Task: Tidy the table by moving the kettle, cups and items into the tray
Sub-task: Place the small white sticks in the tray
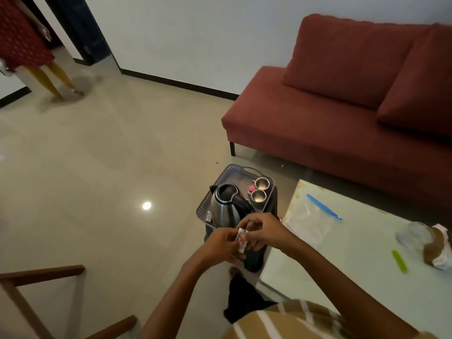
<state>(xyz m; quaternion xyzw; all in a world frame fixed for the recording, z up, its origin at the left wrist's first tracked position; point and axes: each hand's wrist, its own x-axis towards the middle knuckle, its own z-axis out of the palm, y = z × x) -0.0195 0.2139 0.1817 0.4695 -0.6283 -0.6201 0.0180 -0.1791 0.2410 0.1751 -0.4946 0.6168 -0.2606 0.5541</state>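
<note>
A grey perforated tray (pixel 234 172) stands on a dark stool beside the table. Inside it are a steel kettle (pixel 223 204) with a black lid and handle, two steel cups (pixel 261 184) at the right side, a small pink-capped bottle (pixel 251 188) and a small packet (pixel 209 216) at the near left. Over the tray's near edge, my left hand (pixel 223 243) and my right hand (pixel 263 228) together pinch small white sachets (pixel 241 237) with printed text.
The white table (pixel 354 265) on the right bears a clear zip bag with a blue slider (pixel 322 207), a green strip (pixel 400 261), a crumpled clear plastic piece and a brown-white wrapper (pixel 437 248). A red sofa (pixel 342 106) stands behind. A person stands far left. A wooden chair frame (pixel 36 277) is near left.
</note>
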